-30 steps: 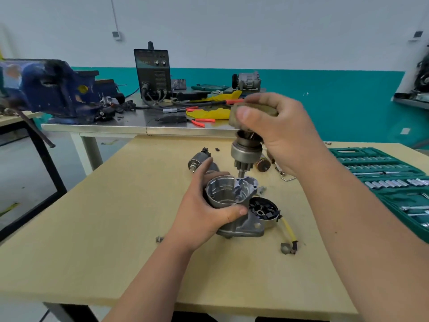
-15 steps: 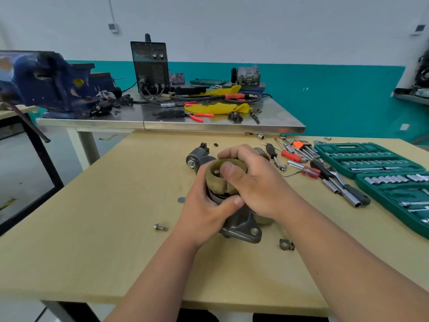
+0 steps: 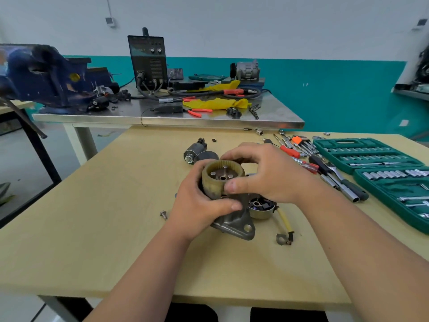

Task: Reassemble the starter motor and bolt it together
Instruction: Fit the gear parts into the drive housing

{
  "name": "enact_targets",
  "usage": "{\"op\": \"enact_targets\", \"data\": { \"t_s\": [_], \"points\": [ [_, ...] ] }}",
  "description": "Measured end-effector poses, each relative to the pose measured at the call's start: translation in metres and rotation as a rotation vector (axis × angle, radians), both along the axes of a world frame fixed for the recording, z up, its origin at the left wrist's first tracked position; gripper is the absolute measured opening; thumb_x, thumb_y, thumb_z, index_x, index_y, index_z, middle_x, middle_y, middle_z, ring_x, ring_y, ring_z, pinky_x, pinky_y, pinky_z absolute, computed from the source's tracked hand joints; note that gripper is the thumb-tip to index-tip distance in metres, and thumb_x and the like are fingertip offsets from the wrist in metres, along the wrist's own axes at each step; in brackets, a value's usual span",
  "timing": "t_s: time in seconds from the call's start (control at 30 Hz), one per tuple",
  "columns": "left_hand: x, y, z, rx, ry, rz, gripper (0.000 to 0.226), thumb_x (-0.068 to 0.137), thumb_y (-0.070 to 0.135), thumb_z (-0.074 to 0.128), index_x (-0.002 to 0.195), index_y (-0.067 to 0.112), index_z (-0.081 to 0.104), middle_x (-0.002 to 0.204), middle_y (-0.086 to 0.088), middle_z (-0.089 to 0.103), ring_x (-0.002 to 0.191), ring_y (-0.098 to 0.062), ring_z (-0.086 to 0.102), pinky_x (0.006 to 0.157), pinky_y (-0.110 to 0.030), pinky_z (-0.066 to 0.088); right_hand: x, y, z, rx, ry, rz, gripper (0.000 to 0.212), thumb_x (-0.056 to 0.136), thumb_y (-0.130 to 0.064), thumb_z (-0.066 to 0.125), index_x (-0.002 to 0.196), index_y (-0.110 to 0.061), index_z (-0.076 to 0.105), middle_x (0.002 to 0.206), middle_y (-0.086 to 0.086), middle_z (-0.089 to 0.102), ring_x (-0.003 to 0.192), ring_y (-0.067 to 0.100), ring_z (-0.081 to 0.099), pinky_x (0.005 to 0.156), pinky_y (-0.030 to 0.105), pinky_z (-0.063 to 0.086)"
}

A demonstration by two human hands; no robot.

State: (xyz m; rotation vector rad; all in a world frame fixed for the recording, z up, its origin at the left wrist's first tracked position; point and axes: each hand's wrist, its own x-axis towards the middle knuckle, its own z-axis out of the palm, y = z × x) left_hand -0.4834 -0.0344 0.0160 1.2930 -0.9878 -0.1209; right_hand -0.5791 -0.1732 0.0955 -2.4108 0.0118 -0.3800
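A grey metal starter nose housing [image 3: 236,225] stands on the wooden table [image 3: 92,228] in front of me. A yellowish toothed ring gear assembly [image 3: 213,182] sits in its top, with three pins showing inside. My left hand [image 3: 197,203] wraps around the housing from the left. My right hand [image 3: 267,175] pinches the ring gear's rim from the right. A brush end cap [image 3: 261,209] with a yellow lead [image 3: 286,223] lies just right of the housing. A dark solenoid [image 3: 193,151] and motor body [image 3: 207,156] lie behind. A loose bolt [image 3: 163,214] rests at the left.
Screwdrivers, hex keys and a ratchet [image 3: 336,177] lie to the right, beside two open green socket cases [image 3: 371,154]. A steel bench [image 3: 162,117] behind holds a blue vise [image 3: 44,75], a black welder box [image 3: 148,61], pliers and yellow cloth.
My right hand brought the gear and shaft assembly down from above into the housing. It now sits seated, and my right fingers have shifted onto the ring's rim. The left hand stayed on the housing.
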Motion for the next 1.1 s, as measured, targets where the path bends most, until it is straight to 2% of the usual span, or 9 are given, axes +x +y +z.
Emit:
{"op": "enact_targets", "data": {
  "t_s": [0.23,0.4,0.57,0.63,0.7,0.77,0.83,0.97,1.1],
  "points": [
    [0.005,0.004,0.001,0.016,0.013,-0.096,0.085,0.052,0.049,0.087,0.123,0.014,0.056,0.112,0.002,0.069,0.105,-0.018,0.067,0.085,-0.029,0.052,0.003,-0.012,-0.011,0.104,-0.074,0.064,0.054,0.062,-0.057,0.071,0.113,-0.042,0.062,0.1,-0.025,0.058,0.109,0.005,0.058,0.102,0.041,0.044],
    [0.002,0.001,0.001,0.014,0.047,-0.1,0.057,0.067,0.038,0.074,0.119,0.018,0.061,0.109,0.0,0.07,0.102,-0.018,0.067,0.081,-0.024,0.052,0.003,-0.009,-0.021,0.12,-0.117,0.042,0.054,0.064,-0.058,0.067,0.114,-0.042,0.06,0.099,-0.019,0.056,0.107,0.005,0.056,0.098,0.039,0.046],
    [0.002,0.0,0.001,-0.031,0.077,-0.115,0.047,0.07,0.034,0.072,0.115,0.022,0.064,0.105,0.002,0.072,0.099,-0.013,0.068,0.08,-0.022,0.052,0.003,-0.008,-0.026,0.055,-0.088,0.061,0.048,0.077,-0.06,0.06,0.122,-0.043,0.053,0.111,-0.026,0.052,0.11,-0.009,0.049,0.09,0.015,0.042],
    [0.002,0.0,0.001,-0.043,0.079,-0.09,0.047,0.07,0.036,0.069,0.114,0.019,0.065,0.104,0.002,0.072,0.097,-0.012,0.067,0.079,-0.021,0.052,0.002,-0.02,-0.022,0.222,-0.046,0.128,0.047,0.082,-0.068,0.049,0.121,-0.042,0.053,0.111,-0.03,0.055,0.109,-0.013,0.049,0.091,0.01,0.041],
    [0.003,0.0,0.0,-0.055,0.088,-0.057,0.047,0.07,0.039,0.066,0.111,0.017,0.066,0.102,0.003,0.072,0.096,-0.012,0.067,0.079,-0.023,0.052,0.007,-0.053,-0.02,0.39,-0.135,-0.075,0.039,0.092,-0.055,0.04,0.122,-0.037,0.056,0.107,-0.024,0.06,0.105,-0.007,0.053,0.092,0.015,0.041],
    [0.005,0.001,-0.003,-0.076,0.108,-0.03,0.049,0.07,0.042,0.064,0.111,0.015,0.066,0.1,0.002,0.072,0.095,-0.015,0.067,0.079,-0.026,0.052,0.015,-0.087,-0.022,0.177,-0.177,-0.504,0.035,0.1,-0.039,0.038,0.126,-0.03,0.059,0.105,-0.018,0.063,0.099,0.006,0.059,0.083,0.026,0.044],
    [0.006,0.001,-0.004,-0.107,0.12,-0.001,0.048,0.071,0.042,0.062,0.11,0.015,0.067,0.1,0.002,0.072,0.095,-0.017,0.067,0.079,-0.028,0.052,0.028,-0.111,-0.033,-0.063,-0.016,-0.664,0.032,0.099,-0.029,0.045,0.125,-0.021,0.062,0.116,-0.005,0.066,0.098,0.015,0.059,0.081,0.026,0.041],
    [0.009,0.0,-0.006,-0.171,0.183,0.035,0.036,0.07,0.05,0.063,0.101,0.033,0.073,0.1,0.001,0.073,0.095,-0.021,0.067,0.081,-0.036,0.053,0.052,-0.117,-0.059,-0.374,0.443,-0.371,0.044,0.092,-0.032,0.06,0.135,-0.025,0.055,0.137,0.003,0.054,0.11,0.017,0.054,0.092,0.03,0.04],
    [0.009,0.001,-0.006,-0.174,0.159,0.027,0.053,0.066,0.074,0.07,0.101,0.034,0.073,0.098,-0.001,0.073,0.093,-0.022,0.068,0.081,-0.037,0.054,0.062,-0.113,-0.066,-0.442,0.506,-0.254,0.036,0.092,-0.027,0.059,0.128,-0.028,0.061,0.132,-0.003,0.058,0.105,0.011,0.053,0.092,0.027,0.04]
  ]
}}
